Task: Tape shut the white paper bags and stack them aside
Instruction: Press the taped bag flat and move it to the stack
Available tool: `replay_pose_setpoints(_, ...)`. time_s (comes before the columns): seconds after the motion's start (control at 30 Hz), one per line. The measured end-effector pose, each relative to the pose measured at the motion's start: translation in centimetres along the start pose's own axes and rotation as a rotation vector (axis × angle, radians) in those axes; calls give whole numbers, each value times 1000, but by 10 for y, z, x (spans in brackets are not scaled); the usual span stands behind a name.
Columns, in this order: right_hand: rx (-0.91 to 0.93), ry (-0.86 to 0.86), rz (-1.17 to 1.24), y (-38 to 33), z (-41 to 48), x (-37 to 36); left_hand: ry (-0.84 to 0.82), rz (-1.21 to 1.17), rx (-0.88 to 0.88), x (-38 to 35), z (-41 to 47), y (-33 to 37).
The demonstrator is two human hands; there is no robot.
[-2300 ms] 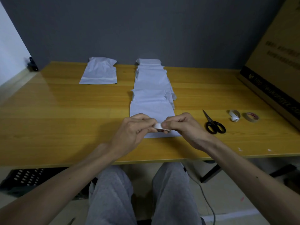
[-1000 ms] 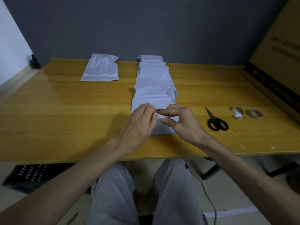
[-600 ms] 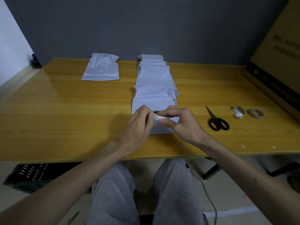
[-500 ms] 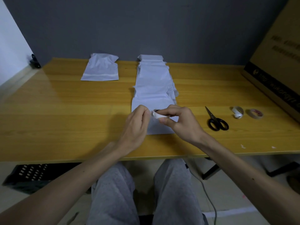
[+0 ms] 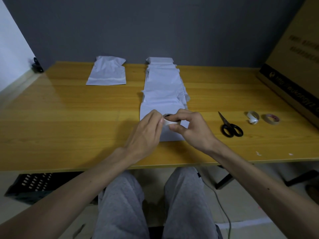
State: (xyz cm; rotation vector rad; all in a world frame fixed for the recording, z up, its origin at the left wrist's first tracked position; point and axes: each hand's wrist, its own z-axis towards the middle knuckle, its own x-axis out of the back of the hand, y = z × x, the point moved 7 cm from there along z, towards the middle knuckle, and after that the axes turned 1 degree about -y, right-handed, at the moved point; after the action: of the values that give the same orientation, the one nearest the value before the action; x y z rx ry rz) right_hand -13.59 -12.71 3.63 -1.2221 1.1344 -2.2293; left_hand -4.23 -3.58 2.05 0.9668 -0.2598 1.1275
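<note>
A row of overlapping white paper bags [image 5: 163, 90] runs from the table's middle toward the back wall. Over the nearest bag [image 5: 172, 135] my right hand [image 5: 191, 130] holds a small white tape roll [image 5: 170, 121] between thumb and fingers. My left hand [image 5: 146, 133] meets the roll from the left, its fingertips on the roll's edge. One white bag [image 5: 107, 73] lies apart at the back left.
Black scissors [image 5: 230, 125] lie right of my hands, then a crumpled white tape roll [image 5: 252, 117] and a beige tape roll [image 5: 270, 119]. A large cardboard box [image 5: 296, 66] leans at the far right. The wooden table [image 5: 69, 118] has bare surface on the left.
Both hands moved from the table's front edge up over the nearest bag, still together on the tape roll. Since half a second ago they have barely shifted.
</note>
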Motion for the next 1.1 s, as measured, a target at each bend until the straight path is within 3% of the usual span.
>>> replay_pose_setpoints(0.23, -12, -13, -7, 3, 0, 1, 35, -60, 39, 1, 0, -2)
replay_pose_setpoints(0.63, -52, -172, 184, 3, 0, 3, -100, -42, 29, 1, -2, -4)
replay_pose_setpoints(0.97, -81, -132, 179, 10, -2, 10, -37, -318, 197, 2, -8, -13)
replay_pose_setpoints(1.1, -73, -130, 205, 6, -3, 10, -69, -269, 171, -2, -4, -7)
